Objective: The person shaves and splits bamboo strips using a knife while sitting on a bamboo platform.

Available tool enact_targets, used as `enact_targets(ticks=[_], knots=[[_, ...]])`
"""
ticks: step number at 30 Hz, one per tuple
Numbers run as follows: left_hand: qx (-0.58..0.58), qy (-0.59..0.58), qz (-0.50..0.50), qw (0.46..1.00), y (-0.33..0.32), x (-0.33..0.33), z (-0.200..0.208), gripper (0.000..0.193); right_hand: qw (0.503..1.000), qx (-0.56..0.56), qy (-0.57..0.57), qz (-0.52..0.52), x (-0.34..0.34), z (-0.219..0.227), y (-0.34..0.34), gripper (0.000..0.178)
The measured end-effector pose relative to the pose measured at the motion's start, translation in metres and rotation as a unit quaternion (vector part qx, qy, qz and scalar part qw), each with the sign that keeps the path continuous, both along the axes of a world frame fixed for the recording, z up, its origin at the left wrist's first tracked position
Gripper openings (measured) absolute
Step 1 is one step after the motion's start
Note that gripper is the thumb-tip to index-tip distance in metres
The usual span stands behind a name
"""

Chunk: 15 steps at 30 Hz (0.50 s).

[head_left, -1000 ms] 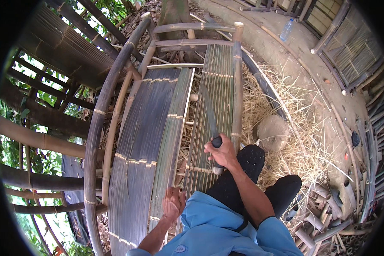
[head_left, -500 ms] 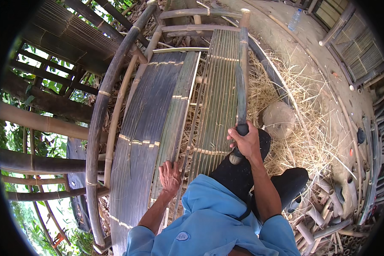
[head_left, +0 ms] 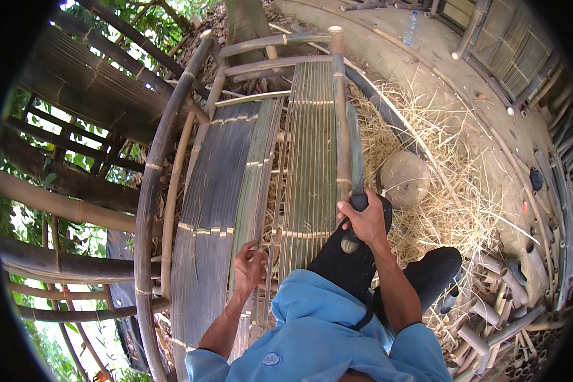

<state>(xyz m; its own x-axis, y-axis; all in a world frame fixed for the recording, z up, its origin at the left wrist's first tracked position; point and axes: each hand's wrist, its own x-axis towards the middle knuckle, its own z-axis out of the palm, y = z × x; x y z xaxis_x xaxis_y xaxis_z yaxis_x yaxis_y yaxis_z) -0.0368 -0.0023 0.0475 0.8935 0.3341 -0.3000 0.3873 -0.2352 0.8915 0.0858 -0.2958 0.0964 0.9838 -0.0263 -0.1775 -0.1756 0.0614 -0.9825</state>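
My right hand [head_left: 367, 219] is closed round the dark handle of a machete [head_left: 356, 153]. The long blade points away from me, beside the bench's right rail, and the pale butt of the handle rests over my thigh. My left hand [head_left: 249, 267] is over the inner edge of the left bamboo slat panel [head_left: 219, 178], fingers loosely bent and apart, with nothing visible in them. Just right of that hand runs a lengthwise gap, then the right greenish slat panel [head_left: 309, 153]. Pale ties cross both panels.
A round bamboo rail [head_left: 149, 191] bounds the bench on the left. To the right lie straw-like shavings [head_left: 439, 159] round a wood stump [head_left: 404, 178]. Cut bamboo pieces [head_left: 484, 312] are heaped at the lower right. A plastic bottle [head_left: 411, 28] stands far off.
My left hand has gone from lying flat on the slats to raised with bent fingers. The machete has moved slightly left in view, as the whole view shifted.
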Motion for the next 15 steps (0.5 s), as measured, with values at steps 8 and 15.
enact_targets(ticks=[8,15], knots=[[-0.104,0.128,-0.033,0.986,0.008,0.011,0.066,0.041,0.999,-0.041,0.022,0.012,-0.013,-0.009,-0.017,0.029],[-0.075,0.087,0.044,0.992,0.01,-0.024,0.088,0.029,0.948,-0.286,-0.11,0.083,-0.025,-0.03,-0.025,0.051]])
